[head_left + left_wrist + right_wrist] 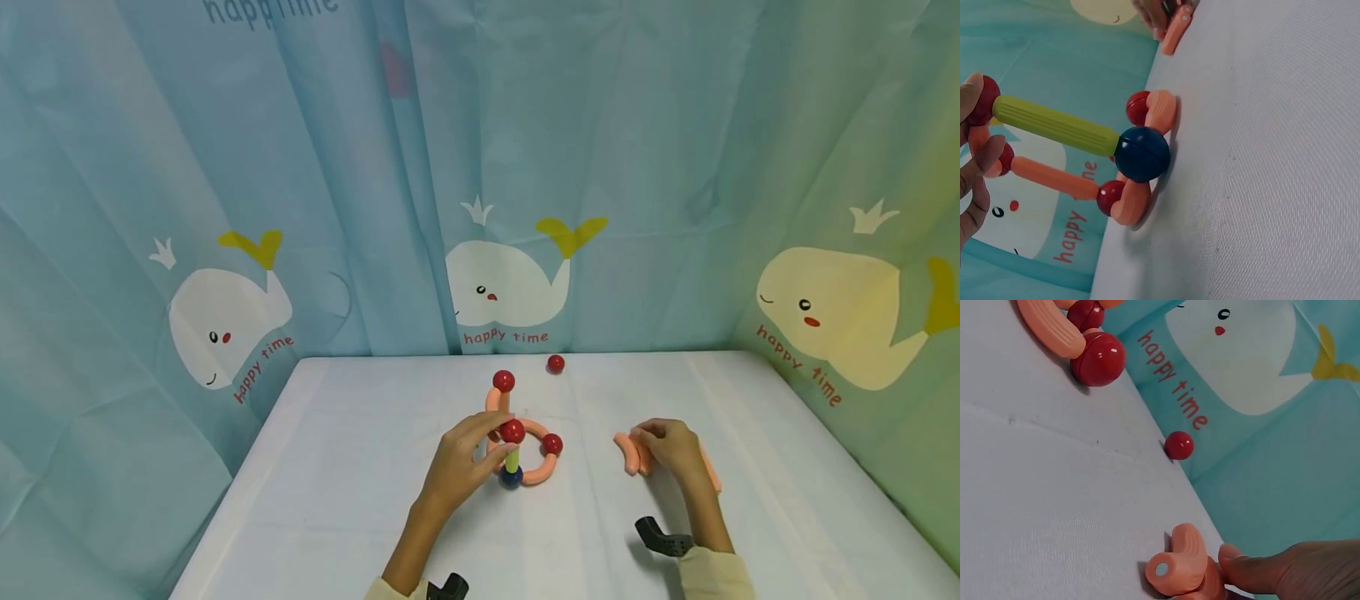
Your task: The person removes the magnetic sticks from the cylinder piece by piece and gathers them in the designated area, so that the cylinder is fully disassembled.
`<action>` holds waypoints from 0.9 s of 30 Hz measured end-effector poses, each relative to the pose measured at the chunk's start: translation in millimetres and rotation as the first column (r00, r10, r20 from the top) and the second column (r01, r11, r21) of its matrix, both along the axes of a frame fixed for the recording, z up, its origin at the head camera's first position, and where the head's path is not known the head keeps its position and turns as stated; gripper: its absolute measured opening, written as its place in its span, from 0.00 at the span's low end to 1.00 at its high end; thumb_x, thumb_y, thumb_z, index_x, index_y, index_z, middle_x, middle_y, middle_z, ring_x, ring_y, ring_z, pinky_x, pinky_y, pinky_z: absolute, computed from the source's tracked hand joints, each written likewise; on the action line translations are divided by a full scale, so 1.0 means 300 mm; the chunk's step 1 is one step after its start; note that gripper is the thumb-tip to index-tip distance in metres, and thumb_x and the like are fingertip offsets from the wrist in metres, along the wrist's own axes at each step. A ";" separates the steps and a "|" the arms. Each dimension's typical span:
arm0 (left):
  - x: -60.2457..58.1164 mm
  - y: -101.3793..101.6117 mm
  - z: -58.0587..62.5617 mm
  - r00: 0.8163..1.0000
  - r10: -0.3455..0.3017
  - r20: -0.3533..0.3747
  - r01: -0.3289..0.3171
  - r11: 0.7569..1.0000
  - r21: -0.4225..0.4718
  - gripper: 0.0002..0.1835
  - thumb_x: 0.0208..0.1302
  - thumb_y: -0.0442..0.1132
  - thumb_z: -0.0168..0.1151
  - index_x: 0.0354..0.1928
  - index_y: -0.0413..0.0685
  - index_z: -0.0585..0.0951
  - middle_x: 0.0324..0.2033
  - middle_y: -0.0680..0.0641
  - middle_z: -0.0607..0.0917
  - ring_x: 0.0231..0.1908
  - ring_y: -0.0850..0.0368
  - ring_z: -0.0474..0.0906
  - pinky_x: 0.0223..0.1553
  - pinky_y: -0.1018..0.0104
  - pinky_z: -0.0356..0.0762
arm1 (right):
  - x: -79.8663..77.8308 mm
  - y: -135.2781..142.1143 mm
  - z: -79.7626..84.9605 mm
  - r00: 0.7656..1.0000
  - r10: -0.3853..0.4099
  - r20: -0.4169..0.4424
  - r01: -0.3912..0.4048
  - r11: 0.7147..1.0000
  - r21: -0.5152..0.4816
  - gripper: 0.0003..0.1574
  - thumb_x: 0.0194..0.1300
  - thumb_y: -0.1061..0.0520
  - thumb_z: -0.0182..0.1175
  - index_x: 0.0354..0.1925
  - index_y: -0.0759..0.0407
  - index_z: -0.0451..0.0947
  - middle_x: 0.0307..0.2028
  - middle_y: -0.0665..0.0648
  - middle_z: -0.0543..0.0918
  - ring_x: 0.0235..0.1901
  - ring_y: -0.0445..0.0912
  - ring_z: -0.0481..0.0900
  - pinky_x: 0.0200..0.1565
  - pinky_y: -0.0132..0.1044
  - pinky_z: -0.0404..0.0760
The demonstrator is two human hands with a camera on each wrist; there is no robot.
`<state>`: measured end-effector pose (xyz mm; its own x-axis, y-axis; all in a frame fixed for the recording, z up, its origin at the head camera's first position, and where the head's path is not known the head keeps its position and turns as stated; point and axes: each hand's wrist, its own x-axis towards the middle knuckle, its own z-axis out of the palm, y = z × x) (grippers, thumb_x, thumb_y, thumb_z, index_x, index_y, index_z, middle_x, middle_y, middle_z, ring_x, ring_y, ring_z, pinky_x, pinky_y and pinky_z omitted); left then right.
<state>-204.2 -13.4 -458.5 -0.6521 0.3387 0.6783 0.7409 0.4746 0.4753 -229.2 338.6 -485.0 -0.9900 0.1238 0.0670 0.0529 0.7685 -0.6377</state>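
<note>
My left hand [457,467] pinches a red ball [512,431] at the top of an upright yellow-green rod [1054,125]. Below, that rod meets a dark blue ball [1142,154], part of a ring of curved orange rods [537,475] and red balls lying on the table. A straight orange rod [1054,178] also rises from the ring, between two red balls. To the right, my right hand [673,450] grips a curved orange rod among several loose ones [625,454]. In the right wrist view its thumb presses an orange rod [1213,581]; the other fingertips are hidden.
A loose red ball [555,364] lies at the table's back edge. Another red ball [503,381] tops the rear of the structure. The white table [315,483] is backed by a blue curtain [645,167] printed with whales.
</note>
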 end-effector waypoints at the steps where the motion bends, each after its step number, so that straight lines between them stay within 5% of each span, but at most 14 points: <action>1: 0.000 0.000 -0.001 1.000 0.001 0.001 -0.001 1.000 0.000 0.20 0.61 0.43 0.69 0.55 0.47 0.82 0.49 0.50 0.86 0.40 0.59 0.82 0.45 0.70 0.81 | -0.001 -0.001 0.001 1.000 0.001 0.001 -0.001 1.000 0.004 0.15 0.68 0.56 0.59 0.42 0.68 0.84 0.41 0.69 0.85 0.43 0.60 0.80 0.39 0.44 0.76; 14: -0.001 -0.003 0.002 1.000 0.009 0.008 -0.009 1.000 0.001 0.21 0.61 0.44 0.69 0.56 0.47 0.81 0.51 0.49 0.85 0.40 0.57 0.82 0.44 0.68 0.82 | 0.000 -0.008 0.032 0.998 0.034 0.059 -0.036 0.999 0.023 0.15 0.66 0.57 0.59 0.41 0.71 0.82 0.37 0.68 0.84 0.35 0.54 0.79 0.32 0.39 0.74; 22: -0.002 -0.004 0.005 1.000 0.009 -0.006 -0.009 1.000 -0.008 0.21 0.61 0.44 0.69 0.55 0.47 0.82 0.50 0.50 0.85 0.41 0.59 0.82 0.44 0.68 0.82 | 0.008 -0.014 0.027 0.999 0.034 0.018 -0.034 0.999 0.025 0.15 0.66 0.57 0.59 0.41 0.70 0.80 0.35 0.67 0.84 0.35 0.54 0.79 0.31 0.39 0.73; 27: -0.003 -0.005 0.008 1.000 0.006 -0.026 -0.007 1.000 -0.022 0.20 0.62 0.45 0.68 0.55 0.47 0.81 0.50 0.50 0.85 0.41 0.60 0.82 0.45 0.70 0.81 | 0.001 -0.039 0.027 0.994 0.017 -0.104 -0.013 0.999 0.044 0.14 0.68 0.56 0.59 0.41 0.68 0.81 0.36 0.66 0.85 0.36 0.56 0.80 0.34 0.41 0.75</action>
<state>-205.1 -14.9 -456.1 -0.6368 0.3497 0.6872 0.7495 0.4900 0.4452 -228.9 326.8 -476.8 -0.9792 0.1038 0.1746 -0.0236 0.7955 -0.6055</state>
